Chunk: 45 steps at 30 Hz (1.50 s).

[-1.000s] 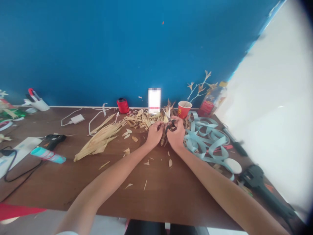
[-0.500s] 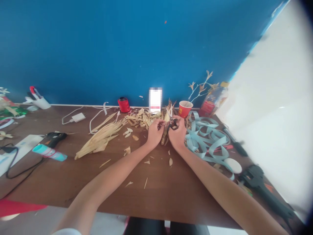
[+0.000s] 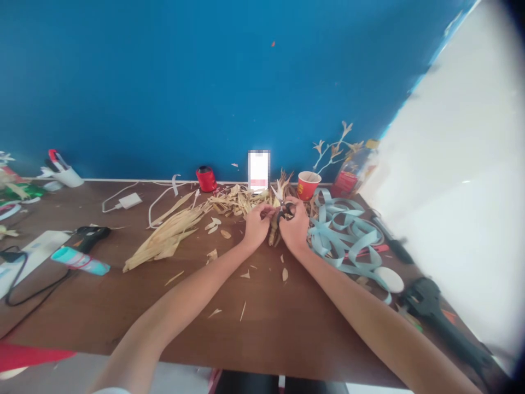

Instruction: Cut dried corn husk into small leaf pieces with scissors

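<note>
Both hands meet at the far middle of the brown table [image 3: 262, 323]. My right hand [image 3: 296, 229] is closed around small black-handled scissors [image 3: 284, 208], blades pointing up and away. My left hand [image 3: 256, 224] pinches a strip of dried corn husk [image 3: 273, 234] that hangs between the two hands, right at the scissor blades. A pile of dried husks [image 3: 235, 200] lies just behind the hands, and a longer bundle of husks [image 3: 168, 236] stretches to the left. Small cut husk bits [image 3: 284, 273] are scattered on the wood in front of the hands.
Loops of pale blue ribbon [image 3: 346, 236] lie right of the hands, a red paper cup [image 3: 307, 185] and a red spool [image 3: 205, 178] stand by the blue wall. A glue gun [image 3: 91, 233], teal tube [image 3: 81, 260] and cables lie at left; a black tool [image 3: 435, 317] at right.
The hands have stayed together over the same spot, shifting only slightly; the scissors and husk strip moved a little between the fingers. The view tilted slightly.
</note>
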{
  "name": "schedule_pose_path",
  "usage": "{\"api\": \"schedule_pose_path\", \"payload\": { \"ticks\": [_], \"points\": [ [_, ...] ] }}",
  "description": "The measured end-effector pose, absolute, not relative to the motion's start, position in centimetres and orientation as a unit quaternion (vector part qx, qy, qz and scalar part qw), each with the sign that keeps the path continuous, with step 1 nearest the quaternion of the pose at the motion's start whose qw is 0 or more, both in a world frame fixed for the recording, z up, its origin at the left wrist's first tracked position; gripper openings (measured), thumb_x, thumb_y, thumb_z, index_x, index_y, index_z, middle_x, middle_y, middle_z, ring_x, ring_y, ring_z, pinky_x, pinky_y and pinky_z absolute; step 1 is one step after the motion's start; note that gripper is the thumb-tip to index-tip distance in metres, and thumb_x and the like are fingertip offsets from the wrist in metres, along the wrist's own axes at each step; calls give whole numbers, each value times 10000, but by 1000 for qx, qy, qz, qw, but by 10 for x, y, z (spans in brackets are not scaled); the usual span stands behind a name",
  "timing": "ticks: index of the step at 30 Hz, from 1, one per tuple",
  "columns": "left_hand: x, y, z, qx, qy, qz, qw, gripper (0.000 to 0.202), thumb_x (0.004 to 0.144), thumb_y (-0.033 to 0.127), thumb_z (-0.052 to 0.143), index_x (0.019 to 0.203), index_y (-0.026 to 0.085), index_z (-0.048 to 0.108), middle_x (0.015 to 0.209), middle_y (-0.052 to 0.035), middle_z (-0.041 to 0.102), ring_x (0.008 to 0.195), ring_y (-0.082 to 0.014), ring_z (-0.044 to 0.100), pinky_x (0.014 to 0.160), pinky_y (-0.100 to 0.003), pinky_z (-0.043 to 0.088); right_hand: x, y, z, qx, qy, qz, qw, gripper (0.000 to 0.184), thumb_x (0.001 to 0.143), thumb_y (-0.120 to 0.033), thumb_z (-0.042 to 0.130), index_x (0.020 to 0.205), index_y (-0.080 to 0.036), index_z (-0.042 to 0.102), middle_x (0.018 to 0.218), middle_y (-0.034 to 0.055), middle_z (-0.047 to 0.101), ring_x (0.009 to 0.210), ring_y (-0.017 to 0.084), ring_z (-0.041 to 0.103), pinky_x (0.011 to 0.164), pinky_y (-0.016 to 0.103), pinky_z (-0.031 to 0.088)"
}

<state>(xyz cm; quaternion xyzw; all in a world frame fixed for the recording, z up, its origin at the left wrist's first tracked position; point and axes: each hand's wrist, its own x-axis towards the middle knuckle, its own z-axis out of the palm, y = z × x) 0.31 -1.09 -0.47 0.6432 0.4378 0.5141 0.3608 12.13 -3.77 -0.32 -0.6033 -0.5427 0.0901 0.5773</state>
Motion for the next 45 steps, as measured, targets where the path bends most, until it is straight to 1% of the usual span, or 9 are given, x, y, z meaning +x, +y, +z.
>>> {"api": "schedule_pose_path", "payload": {
  "ticks": [7, 13, 17, 21, 27, 30, 34, 40, 45],
  "points": [
    [2, -11, -7, 629, 446, 516, 373, 105, 787, 209, 624, 839, 153, 696, 812, -59, 713, 713, -155, 642, 714, -282, 510, 121, -41, -1, -591, -554, 89, 580, 428, 705, -229, 557, 1133, -228, 561, 900, 30, 686, 853, 227, 660, 803, 364, 497],
    [3, -12, -7, 622, 441, 516, 390, 133, 798, 238, 623, 872, 148, 688, 832, -66, 714, 720, -157, 648, 698, -278, 511, 120, -41, 0, -584, -556, 100, 583, 409, 715, -224, 544, 1123, -221, 574, 861, 17, 678, 800, 208, 650, 792, 350, 498],
    [3, -11, -8, 637, 435, 513, 375, 130, 818, 246, 610, 883, 156, 678, 863, -63, 709, 748, -156, 649, 729, -282, 510, 120, -41, -1, -585, -551, 97, 587, 373, 706, -213, 539, 1076, -222, 585, 852, 14, 682, 794, 204, 648, 794, 346, 497],
    [2, -12, -4, 644, 439, 508, 367, 112, 834, 235, 588, 852, 162, 671, 843, -53, 703, 751, -155, 640, 741, -283, 501, 121, -41, -1, -585, -553, 97, 586, 365, 695, -193, 526, 1053, -218, 590, 873, 26, 689, 821, 209, 653, 815, 350, 498],
    [3, -13, 0, 652, 465, 497, 333, 112, 847, 207, 550, 833, 157, 649, 806, -42, 675, 706, -145, 605, 709, -276, 479, 121, -40, -1, -592, -559, 104, 571, 427, 673, -183, 545, 1097, -230, 577, 931, 31, 702, 896, 228, 667, 846, 375, 494],
    [2, -13, 0, 655, 472, 500, 313, 114, 854, 187, 527, 828, 161, 635, 816, -38, 667, 724, -145, 601, 739, -282, 474, 121, -41, 0, -586, -561, 105, 575, 448, 670, -167, 538, 1111, -236, 568, 949, 25, 701, 909, 215, 666, 862, 365, 490],
    [2, -15, 0, 657, 477, 499, 301, 112, 858, 201, 541, 830, 166, 644, 842, -46, 679, 746, -158, 615, 767, -298, 479, 121, -40, -1, -580, -561, 108, 581, 412, 679, -163, 525, 1082, -230, 582, 941, 23, 699, 901, 205, 665, 849, 350, 493],
    [3, -16, 0, 666, 460, 504, 301, 137, 856, 211, 564, 917, 179, 683, 959, -70, 700, 852, -182, 647, 809, -316, 502, 121, -39, -2, -580, -563, 108, 578, 412, 683, -171, 520, 1084, -230, 592, 953, 33, 700, 874, 220, 667, 839, 367, 502],
    [2, -14, -2, 654, 475, 507, 299, 131, 841, 184, 553, 876, 173, 679, 903, -67, 700, 820, -179, 641, 785, -314, 501, 122, -40, -1, -587, -567, 100, 570, 442, 680, -179, 543, 1116, -233, 588, 968, 42, 699, 921, 238, 665, 841, 375, 501]
  ]
}}
